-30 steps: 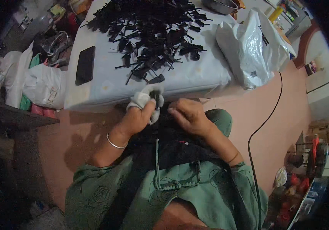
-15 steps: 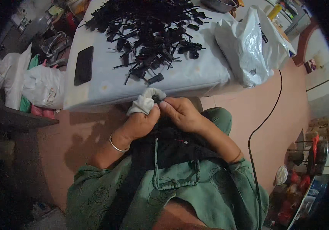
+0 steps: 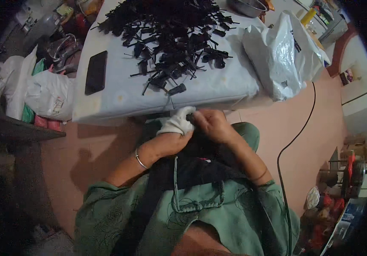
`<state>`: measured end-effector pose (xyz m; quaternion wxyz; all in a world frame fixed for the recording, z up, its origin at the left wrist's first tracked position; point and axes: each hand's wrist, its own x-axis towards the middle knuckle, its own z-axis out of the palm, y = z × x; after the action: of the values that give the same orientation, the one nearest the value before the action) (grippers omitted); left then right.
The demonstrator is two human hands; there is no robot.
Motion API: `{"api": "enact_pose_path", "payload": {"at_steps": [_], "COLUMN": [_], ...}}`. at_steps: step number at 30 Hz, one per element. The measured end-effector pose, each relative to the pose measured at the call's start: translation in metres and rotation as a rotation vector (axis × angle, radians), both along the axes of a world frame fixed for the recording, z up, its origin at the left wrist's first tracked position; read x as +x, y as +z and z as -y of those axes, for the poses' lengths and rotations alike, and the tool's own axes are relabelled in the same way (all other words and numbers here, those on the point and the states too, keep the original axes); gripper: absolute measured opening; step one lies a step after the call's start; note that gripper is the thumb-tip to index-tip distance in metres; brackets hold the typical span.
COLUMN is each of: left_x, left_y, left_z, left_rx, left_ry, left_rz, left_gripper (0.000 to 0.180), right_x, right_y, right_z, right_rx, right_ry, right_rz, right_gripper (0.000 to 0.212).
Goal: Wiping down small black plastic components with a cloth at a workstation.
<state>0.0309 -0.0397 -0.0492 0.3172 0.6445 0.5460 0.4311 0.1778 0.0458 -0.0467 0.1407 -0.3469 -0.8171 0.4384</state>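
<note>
My left hand (image 3: 177, 135) is closed in front of the table edge, its fingers covered by a white cloth or partly worn glove (image 3: 178, 123). A small dark part (image 3: 189, 117) shows at the cloth's end, mostly hidden by the fingers. My right hand (image 3: 214, 126) is right beside it, fingers curled together at the dark part and somewhat smeared by motion. What those fingers pinch cannot be made out. Beyond both hands, many small black plastic parts with thin stems (image 3: 166, 47) lie heaped on the table. One black part (image 3: 177, 89) lies nearest to the edge.
The table (image 3: 119, 100) has a pale cloth cover. A black phone (image 3: 96, 72) lies at its left, a white plastic bag (image 3: 273, 59) at its right corner, and a metal bowl (image 3: 247, 7) behind. A black cable (image 3: 294, 138) hangs at right. White sacks (image 3: 51, 96) fill the left shelf.
Both hands have shifted right and slightly down, with the white cloth still on my left fingers. My right fingers have turned and curled more at the dark part.
</note>
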Motion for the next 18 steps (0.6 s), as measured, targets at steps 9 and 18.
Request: {"api": "enact_pose_path", "payload": {"at_steps": [9, 18], "left_x": [-0.027, -0.044], "left_y": [-0.02, -0.022], "left_z": [0.013, -0.011], "left_rx": [-0.237, -0.36], "left_ry": [-0.236, 0.061], "left_rz": [-0.48, 1.162], "left_gripper": [0.039, 0.019], "right_x": [-0.049, -0.016], "right_y": [-0.003, 0.015], "right_z": [-0.001, 0.017], "right_rx": [0.652, 0.614], "right_ry": [-0.06, -0.124], "right_rz": [-0.016, -0.111], "right_gripper": [0.029, 0.016]}}
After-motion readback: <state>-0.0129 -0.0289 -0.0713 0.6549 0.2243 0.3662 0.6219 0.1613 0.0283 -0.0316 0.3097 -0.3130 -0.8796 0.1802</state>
